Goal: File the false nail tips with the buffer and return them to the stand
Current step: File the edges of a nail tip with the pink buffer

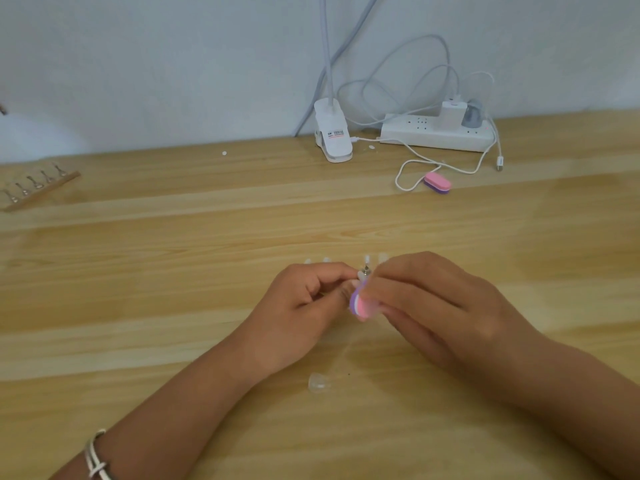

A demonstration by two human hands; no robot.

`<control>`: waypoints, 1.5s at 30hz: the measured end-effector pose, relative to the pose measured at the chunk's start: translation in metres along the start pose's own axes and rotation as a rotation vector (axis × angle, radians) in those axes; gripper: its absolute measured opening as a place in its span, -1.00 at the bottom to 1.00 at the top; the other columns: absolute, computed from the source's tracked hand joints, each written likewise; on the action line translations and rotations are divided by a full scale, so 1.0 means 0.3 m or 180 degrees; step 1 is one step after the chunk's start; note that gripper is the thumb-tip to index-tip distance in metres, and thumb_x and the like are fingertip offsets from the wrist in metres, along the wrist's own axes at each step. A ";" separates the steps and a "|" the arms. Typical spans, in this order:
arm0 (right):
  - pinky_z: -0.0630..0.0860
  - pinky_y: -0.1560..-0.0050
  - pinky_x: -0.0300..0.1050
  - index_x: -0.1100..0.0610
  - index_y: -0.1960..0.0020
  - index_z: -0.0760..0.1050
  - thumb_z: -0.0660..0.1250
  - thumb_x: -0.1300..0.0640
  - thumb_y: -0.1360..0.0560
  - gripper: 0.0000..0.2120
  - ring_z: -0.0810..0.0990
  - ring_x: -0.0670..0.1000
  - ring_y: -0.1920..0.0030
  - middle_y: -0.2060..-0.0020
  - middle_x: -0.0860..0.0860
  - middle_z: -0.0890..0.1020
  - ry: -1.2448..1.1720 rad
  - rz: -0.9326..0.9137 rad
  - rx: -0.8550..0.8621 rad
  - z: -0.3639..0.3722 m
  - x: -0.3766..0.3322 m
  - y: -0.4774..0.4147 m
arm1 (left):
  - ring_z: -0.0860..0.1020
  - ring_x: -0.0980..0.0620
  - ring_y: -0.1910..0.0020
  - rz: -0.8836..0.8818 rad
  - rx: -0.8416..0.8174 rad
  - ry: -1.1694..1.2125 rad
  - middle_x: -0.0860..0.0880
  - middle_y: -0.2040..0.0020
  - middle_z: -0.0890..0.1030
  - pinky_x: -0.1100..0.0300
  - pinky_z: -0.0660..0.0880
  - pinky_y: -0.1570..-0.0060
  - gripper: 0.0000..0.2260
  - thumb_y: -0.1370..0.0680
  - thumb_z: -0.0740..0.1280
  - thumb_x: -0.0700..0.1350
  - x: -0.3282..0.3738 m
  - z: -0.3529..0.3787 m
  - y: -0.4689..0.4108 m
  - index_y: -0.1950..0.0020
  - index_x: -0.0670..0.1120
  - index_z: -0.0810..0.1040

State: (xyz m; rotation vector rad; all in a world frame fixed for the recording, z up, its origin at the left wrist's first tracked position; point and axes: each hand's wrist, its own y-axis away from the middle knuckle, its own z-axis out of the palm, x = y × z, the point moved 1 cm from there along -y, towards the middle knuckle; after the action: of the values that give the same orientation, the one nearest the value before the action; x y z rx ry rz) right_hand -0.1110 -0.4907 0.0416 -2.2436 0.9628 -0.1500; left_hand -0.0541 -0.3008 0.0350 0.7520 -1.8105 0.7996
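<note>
My left hand (304,299) pinches a false nail tip (362,274) on a small metal holder at the table's middle. My right hand (426,303) grips a pink and purple buffer (359,305) and holds it against the tip. Several more pale nail tips (316,260) stand just behind my hands, partly hidden by them. A wooden stand (38,192) with several metal clips lies at the far left. A clear nail tip (320,382) lies on the table in front of my hands.
A second pink and purple buffer (438,182) lies at the back right beside a white cable (412,164). A white clip lamp base (332,135) and a power strip (436,133) stand along the wall. The table is light wood (173,271).
</note>
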 end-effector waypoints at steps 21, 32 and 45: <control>0.55 0.01 -0.05 0.25 -0.09 0.65 0.38 0.41 -0.51 -0.80 0.62 0.14 0.03 -0.01 0.12 0.63 0.0045 0.0070 0.0282 0.018 0.003 -0.010 | 0.51 0.26 0.29 0.0084 -0.0169 -0.0047 0.06 0.24 0.64 0.45 0.35 0.19 -0.79 -0.61 0.24 -0.19 0.016 0.002 0.008 0.13 -0.18 0.62; 0.50 -0.14 -0.14 0.20 -0.18 0.55 0.33 0.36 -0.58 -0.79 0.57 0.05 -0.06 -0.06 0.10 0.60 -0.0268 0.0088 0.0376 0.030 0.048 -0.004 | 0.49 0.42 0.37 0.0276 -0.0158 -0.0063 0.22 0.29 0.57 0.61 0.32 0.28 -0.75 -0.66 0.14 -0.29 0.014 0.013 0.006 0.10 -0.29 0.57; 0.49 -0.15 -0.14 0.28 -0.10 0.61 0.32 0.36 -0.58 -0.85 0.58 0.08 -0.06 -0.03 0.11 0.61 -0.0238 0.0125 0.0473 0.031 0.053 -0.018 | 0.47 0.31 0.37 0.0278 -0.0180 -0.0141 -0.04 0.28 0.58 0.51 0.32 0.25 -0.76 -0.66 0.14 -0.25 0.014 0.012 0.008 0.12 -0.23 0.54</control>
State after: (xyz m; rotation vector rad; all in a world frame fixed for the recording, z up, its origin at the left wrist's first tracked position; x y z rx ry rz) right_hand -0.0930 -0.4938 0.0353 -2.0787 0.9245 -0.1154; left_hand -0.0592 -0.3028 0.0373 0.6624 -1.9085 0.7903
